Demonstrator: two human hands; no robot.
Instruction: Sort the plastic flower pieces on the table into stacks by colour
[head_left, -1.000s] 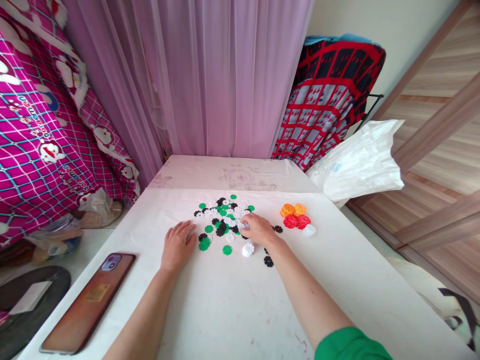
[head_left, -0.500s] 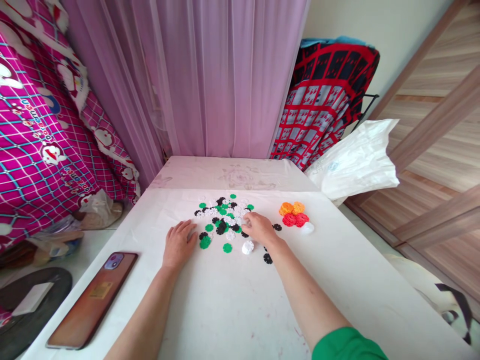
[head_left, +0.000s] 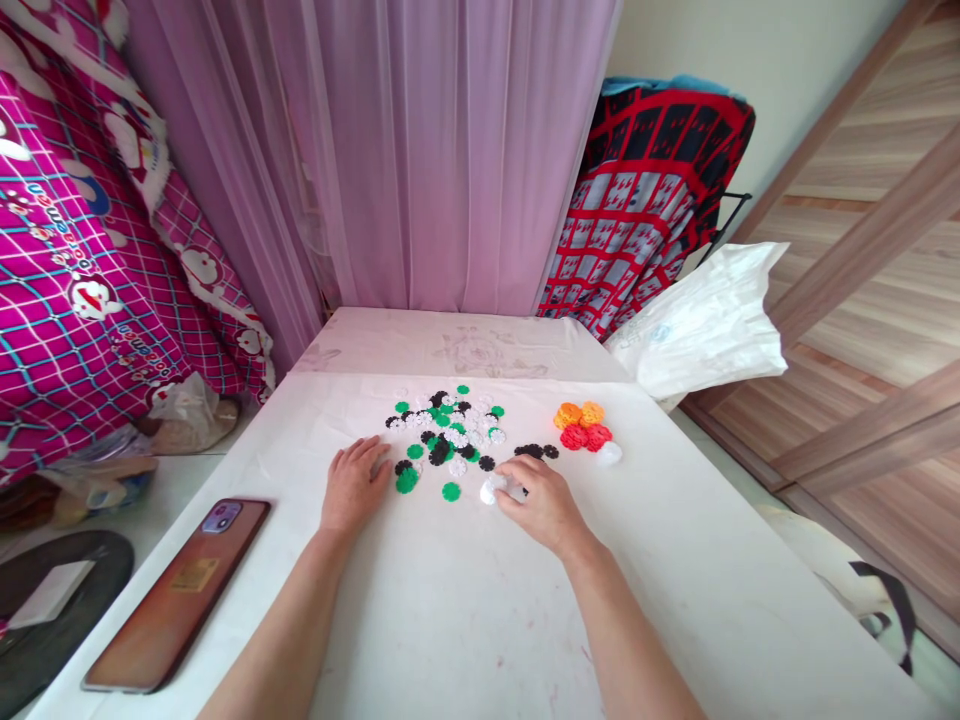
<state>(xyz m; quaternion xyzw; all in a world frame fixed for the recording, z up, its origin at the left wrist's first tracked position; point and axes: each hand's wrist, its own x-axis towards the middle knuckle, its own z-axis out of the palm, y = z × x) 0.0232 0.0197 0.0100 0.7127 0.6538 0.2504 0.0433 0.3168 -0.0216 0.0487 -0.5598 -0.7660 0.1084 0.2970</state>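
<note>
Notched plastic discs in green, black and white lie in a loose spread (head_left: 450, 430) on the white table. My left hand (head_left: 354, 485) rests flat on the tabletop at the left edge of this spread, its fingers stretched out and holding nothing. Nearer to me, my right hand (head_left: 546, 500) has thumb and forefinger closed at a small white pile of discs (head_left: 490, 489), pinching a white disc there. Part of that pile is hidden by the fingertips. Beyond the right hand lies a row of black discs (head_left: 534, 451). A single green disc (head_left: 451, 492) sits between the hands.
Orange discs (head_left: 578, 414) and red discs (head_left: 586, 437) are grouped at the right, with white ones (head_left: 610, 454) beside them. A phone (head_left: 180, 590) lies at the table's left edge. A white bag (head_left: 705, 320) stands past the right back corner.
My right hand has moved from the mixed spread toward me, to the white pile. The row of black discs beyond it shows more now. My left hand stays in place.
</note>
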